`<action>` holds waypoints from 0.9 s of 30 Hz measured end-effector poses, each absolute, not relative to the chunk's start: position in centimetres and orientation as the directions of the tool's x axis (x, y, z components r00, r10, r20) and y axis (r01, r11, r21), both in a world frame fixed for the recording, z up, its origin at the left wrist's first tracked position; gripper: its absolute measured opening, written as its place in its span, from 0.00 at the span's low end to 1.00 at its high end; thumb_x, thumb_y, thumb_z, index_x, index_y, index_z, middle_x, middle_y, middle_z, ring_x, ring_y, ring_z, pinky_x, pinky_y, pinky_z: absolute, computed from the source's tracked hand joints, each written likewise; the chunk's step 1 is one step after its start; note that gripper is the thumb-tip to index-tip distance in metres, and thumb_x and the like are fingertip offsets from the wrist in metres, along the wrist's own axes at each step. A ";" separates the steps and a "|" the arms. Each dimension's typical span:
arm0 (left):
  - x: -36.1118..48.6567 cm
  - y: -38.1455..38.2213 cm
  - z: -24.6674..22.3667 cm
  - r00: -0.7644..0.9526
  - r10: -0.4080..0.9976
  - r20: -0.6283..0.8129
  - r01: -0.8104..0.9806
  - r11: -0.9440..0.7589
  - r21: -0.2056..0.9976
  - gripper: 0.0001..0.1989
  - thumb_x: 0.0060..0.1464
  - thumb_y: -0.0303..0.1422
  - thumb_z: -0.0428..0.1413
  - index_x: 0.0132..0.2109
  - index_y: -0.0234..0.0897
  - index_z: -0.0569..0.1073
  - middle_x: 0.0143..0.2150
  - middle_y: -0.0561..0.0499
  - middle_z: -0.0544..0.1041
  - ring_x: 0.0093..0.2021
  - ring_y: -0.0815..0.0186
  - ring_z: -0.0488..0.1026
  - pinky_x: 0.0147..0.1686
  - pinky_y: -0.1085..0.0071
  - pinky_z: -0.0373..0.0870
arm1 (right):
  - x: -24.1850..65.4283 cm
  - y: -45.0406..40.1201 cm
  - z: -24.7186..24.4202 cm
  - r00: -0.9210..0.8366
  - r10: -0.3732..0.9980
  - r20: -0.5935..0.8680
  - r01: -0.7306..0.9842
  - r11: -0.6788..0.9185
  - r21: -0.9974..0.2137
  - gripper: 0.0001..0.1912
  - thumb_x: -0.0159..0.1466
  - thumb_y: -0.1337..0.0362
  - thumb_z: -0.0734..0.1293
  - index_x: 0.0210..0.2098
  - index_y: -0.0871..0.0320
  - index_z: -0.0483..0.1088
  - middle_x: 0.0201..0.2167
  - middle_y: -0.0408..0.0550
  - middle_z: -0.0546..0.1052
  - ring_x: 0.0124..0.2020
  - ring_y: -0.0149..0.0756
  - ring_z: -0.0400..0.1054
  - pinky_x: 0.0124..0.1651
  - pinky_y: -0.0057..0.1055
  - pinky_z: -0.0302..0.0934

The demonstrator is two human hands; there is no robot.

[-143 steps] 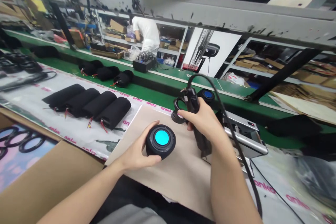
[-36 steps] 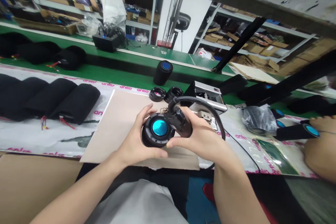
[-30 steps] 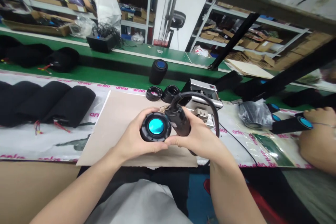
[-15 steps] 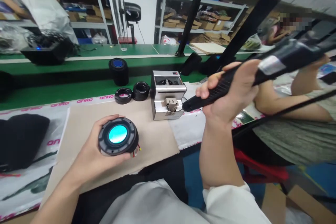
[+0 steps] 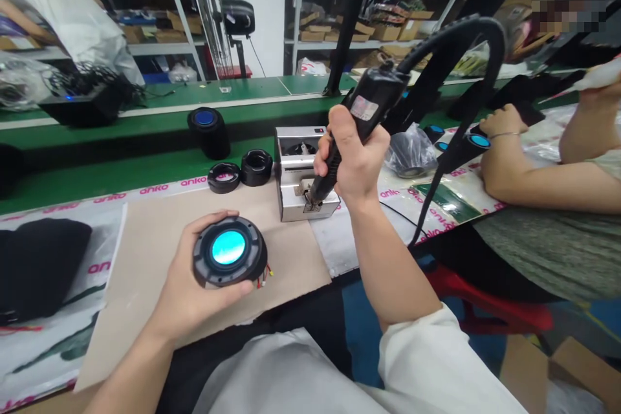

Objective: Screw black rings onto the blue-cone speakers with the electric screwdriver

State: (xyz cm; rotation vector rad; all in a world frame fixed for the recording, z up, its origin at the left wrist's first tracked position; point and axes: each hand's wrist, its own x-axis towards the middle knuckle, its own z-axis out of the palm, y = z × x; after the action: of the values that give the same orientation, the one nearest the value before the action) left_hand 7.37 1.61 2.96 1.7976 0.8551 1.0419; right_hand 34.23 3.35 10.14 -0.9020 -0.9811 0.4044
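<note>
My left hand [image 5: 198, 278] grips a round black speaker end piece [image 5: 229, 250] with a glowing cyan centre, and short red and yellow wires stick out at its lower right. My right hand [image 5: 352, 156] is wrapped around a black corded electric screwdriver [image 5: 371, 102]. Its tip points down and touches the front slot of a silver screw feeder [image 5: 303, 174]. The cable arcs up and away to the right. The screwdriver's bit is partly hidden by my fingers.
Two black rings [image 5: 240, 171] and a black cylindrical speaker [image 5: 208, 132] stand behind the tan cardboard sheet [image 5: 145, 272]. A co-worker's hand [image 5: 502, 123] holds a black cylinder [image 5: 466, 149] at right. A green bench [image 5: 145, 171] runs behind, with shelves of boxes beyond.
My right hand has left the speaker piece and brought the screwdriver down, tip first, to the screw feeder. My left hand still holds the piece. The view has turned to the right.
</note>
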 end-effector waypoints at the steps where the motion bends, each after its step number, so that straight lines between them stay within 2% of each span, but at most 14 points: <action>1: 7.9 1.6 2.9 0.424 0.853 0.304 0.107 -0.381 0.918 0.44 0.40 0.40 0.78 0.63 0.43 0.68 0.68 0.40 0.72 0.66 0.45 0.74 0.56 0.56 0.79 | 34.2 3.3 9.9 0.507 0.688 0.519 0.081 0.562 -0.823 0.26 0.66 0.43 0.72 0.24 0.52 0.63 0.17 0.37 0.66 0.13 0.29 0.60 0.16 0.31 0.52; 5: 9.2 1.5 2.8 0.441 0.856 0.271 0.068 -0.333 0.940 0.46 0.40 0.43 0.78 0.63 0.44 0.67 0.68 0.40 0.72 0.63 0.45 0.77 0.49 0.57 0.83 | 34.2 2.0 10.0 0.478 0.770 0.423 0.012 0.476 -0.879 0.26 0.61 0.45 0.77 0.23 0.53 0.64 0.15 0.37 0.66 0.12 0.29 0.60 0.14 0.30 0.53; 8: 9.4 1.3 2.7 0.431 0.850 0.302 0.087 -0.372 0.924 0.44 0.41 0.41 0.78 0.63 0.44 0.67 0.65 0.40 0.73 0.62 0.44 0.78 0.48 0.57 0.83 | 34.0 1.3 11.1 0.510 0.681 0.526 0.035 0.595 -0.803 0.24 0.65 0.43 0.74 0.25 0.53 0.68 0.17 0.37 0.68 0.12 0.29 0.61 0.15 0.29 0.53; 12: 9.3 1.4 2.7 0.422 0.843 0.334 0.103 -0.411 0.906 0.42 0.43 0.39 0.77 0.62 0.44 0.68 0.64 0.41 0.73 0.64 0.43 0.76 0.49 0.56 0.83 | 33.5 1.9 11.7 0.541 0.569 0.619 0.133 0.669 -0.731 0.26 0.64 0.43 0.74 0.23 0.53 0.64 0.17 0.36 0.67 0.13 0.29 0.62 0.15 0.29 0.52; 17: 9.4 1.6 2.7 0.429 0.829 0.358 0.133 -0.450 0.883 0.41 0.42 0.38 0.77 0.61 0.45 0.69 0.64 0.41 0.73 0.64 0.42 0.76 0.53 0.52 0.82 | 33.1 3.0 10.7 0.512 0.629 0.585 0.159 0.599 -0.785 0.26 0.63 0.45 0.76 0.24 0.53 0.62 0.15 0.34 0.65 0.13 0.28 0.61 0.16 0.28 0.51; 19: 9.4 1.7 2.7 0.410 0.847 0.337 0.115 -0.415 0.903 0.42 0.41 0.41 0.78 0.61 0.45 0.69 0.63 0.41 0.74 0.64 0.42 0.76 0.54 0.51 0.82 | 33.1 3.1 10.6 0.497 0.637 0.589 0.161 0.600 -0.784 0.26 0.64 0.45 0.76 0.24 0.53 0.63 0.15 0.34 0.65 0.13 0.28 0.60 0.16 0.28 0.51; 24: 9.2 2.2 2.4 0.473 0.848 0.240 0.023 -0.284 0.959 0.55 0.29 0.55 0.79 0.62 0.44 0.66 0.64 0.39 0.74 0.61 0.43 0.78 0.56 0.51 0.80 | 33.4 2.9 10.2 0.458 0.705 0.542 0.117 0.557 -0.822 0.27 0.64 0.46 0.76 0.21 0.54 0.63 0.15 0.37 0.67 0.12 0.29 0.60 0.15 0.29 0.52; 27: 9.1 2.1 2.3 0.480 0.847 0.229 0.032 -0.278 0.960 0.53 0.33 0.53 0.78 0.63 0.44 0.65 0.64 0.39 0.73 0.62 0.44 0.77 0.56 0.52 0.79 | 33.0 2.0 10.3 0.438 0.782 0.444 0.069 0.464 -0.883 0.27 0.63 0.47 0.77 0.21 0.54 0.63 0.15 0.38 0.67 0.12 0.29 0.61 0.14 0.30 0.53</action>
State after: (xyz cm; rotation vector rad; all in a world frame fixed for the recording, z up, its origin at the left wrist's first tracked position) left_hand 9.13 2.10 2.31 1.6674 0.7639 0.9609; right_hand 32.97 1.99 10.34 -1.0056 -1.0363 0.5508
